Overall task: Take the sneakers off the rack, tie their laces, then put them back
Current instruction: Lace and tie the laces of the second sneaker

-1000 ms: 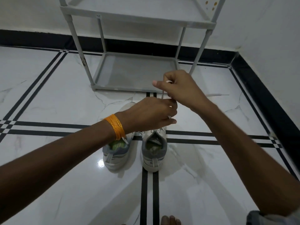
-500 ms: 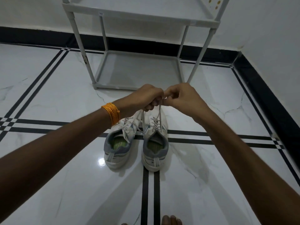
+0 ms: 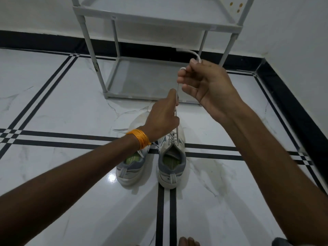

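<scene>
Above the right sneaker (image 3: 171,157) at frame centre, the left hand (image 3: 162,119) pinches its lace (image 3: 177,96) low; the right hand (image 3: 207,86), higher and nearer the rack (image 3: 177,25), grips the lace's free end, strand running steeply upward between them.

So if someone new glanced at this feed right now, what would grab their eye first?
Probably the two hands at centre: the right hand lifts a white lace high while the left hand, with an orange wrist thread, pinches it lower down. Below them two grey-white sneakers sit side by side on the glossy floor, before the bare grey rack.
</scene>
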A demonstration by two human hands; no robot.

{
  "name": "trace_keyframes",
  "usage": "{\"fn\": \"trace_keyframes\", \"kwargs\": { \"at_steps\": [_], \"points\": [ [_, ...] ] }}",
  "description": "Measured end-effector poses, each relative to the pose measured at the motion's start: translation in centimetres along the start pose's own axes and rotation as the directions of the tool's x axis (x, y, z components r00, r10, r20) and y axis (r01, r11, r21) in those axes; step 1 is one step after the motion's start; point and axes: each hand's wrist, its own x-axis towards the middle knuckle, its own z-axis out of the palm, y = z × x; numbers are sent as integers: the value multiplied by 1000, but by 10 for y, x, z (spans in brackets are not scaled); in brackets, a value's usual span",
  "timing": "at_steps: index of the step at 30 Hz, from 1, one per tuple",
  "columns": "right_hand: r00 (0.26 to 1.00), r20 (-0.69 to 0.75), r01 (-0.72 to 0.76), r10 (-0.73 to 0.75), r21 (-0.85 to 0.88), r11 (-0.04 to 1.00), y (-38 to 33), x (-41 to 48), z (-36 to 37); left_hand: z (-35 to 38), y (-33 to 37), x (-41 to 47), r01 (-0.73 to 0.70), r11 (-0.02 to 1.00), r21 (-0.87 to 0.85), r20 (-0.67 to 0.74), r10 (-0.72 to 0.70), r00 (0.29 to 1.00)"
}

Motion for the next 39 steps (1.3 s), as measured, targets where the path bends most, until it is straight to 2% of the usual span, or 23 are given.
{"fn": "trace_keyframes", "kwargs": {
  "at_steps": [3, 6, 9, 10, 11, 12, 13, 14, 15, 16, 17, 18, 19, 21, 22, 24, 26, 29, 32, 34, 36, 37, 39],
  "points": [
    [993, -110, -19, 44, 217, 976, 13, 9, -7, 2, -3, -4, -138, 971, 194, -102, 160, 982],
    [955, -239, -66, 178, 413, 908, 31, 19, -21, -3, -6, -7, -178, 959, 220, -146, 213, 966],
    [896, -294, -160, 334, 488, 858, 54, 25, -33, -1, -9, -10, -316, 902, 295, -143, 368, 919],
    [880, -293, -188, 374, 508, 841, 62, 26, -36, 1, -10, -11, -324, 894, 308, -138, 379, 915],
    [869, -286, -214, 404, 519, 828, 68, 27, -37, 1, -9, -12, -281, 918, 280, -133, 327, 935],
    [861, -279, -241, 426, 514, 823, 73, 27, -39, -2, -6, -11, -183, 962, 204, -113, 209, 971],
    [855, -272, -272, 442, 491, 828, 78, 26, -41, -6, -2, -8, -28, 997, 73, -35, 30, 999],
    [849, -271, -308, 453, 443, 842, 81, 25, -42, -12, 1, -3, 177, 980, -87, 135, -164, 977],
    [844, -284, -340, 454, 370, 864, 83, 23, -44, -18, 2, 3, 395, 892, -219, 353, -305, 884],
    [846, -310, -360, 433, 266, 894, 83, 18, -43, -25, 4, 8, 576, 769, -278, 543, -369, 755],
    [858, -339, -359, 385, 140, 923, 81, 13, -42, -30, 4, 13, 697, 648, -308, 665, -377, 645],
    [879, -355, -341, 319, 2, 940, 78, 7, -40, -35, 4, 16, 772, 539, -338, 734, -362, 574],
    [904, -344, -313, 252, -134, 940, 73, 0, -37, -37, 3, 19, 816, 439, -377, 771, -340, 539],
    [949, -264, -262, 172, -358, 896, 63, -16, -28, -40, 0, 20, 844, 278, -458, 787, -314, 531],
    [965, -214, -237, 154, -450, 861, 60, -21, -23, -40, -1, 19, 840, 227, -493, 782, -307, 542],
    [977, -163, -208, 135, -610, 765, 60, -27, -17, -37, -3, 18, 816, 192, -545, 755, -312, 577],
    [975, -163, -220, 149, -657, 721, 64, -27, -16, -34, -6, 17, 795, 206, -571, 721, -337, 606],
    [974, -140, -226, 177, -578, 784, 64, -25, -24, -34, -5, 15, 786, 235, -571, 713, -332, 617],
    [982, -134, -187, 131, -630, 754, 62, -24, -29, -34, -6, 11, 760, 262, -594, 685, -332, 649],
    [981, -162, -183, 108, -580, 794, 63, -22, -29, -32, -8, 10, 730, 313, -607, 639, -354, 683],
    [965, -259, -180, 45, -529, 830, 68, -18, -38, -30, -16, 8, 684, 471, -557, 532, -429, 730],
    [944, -329, -178, -32, -587, 790, 74, -15, -47, -30, -23, 6, 651, 585, -483, 451, -471, 758],
    [878, -425, -234, -219, -782, 578, 91, -11, -74, -30, -45, -3, 573, 790, -216, 290, -509, 811]
  ]
}}
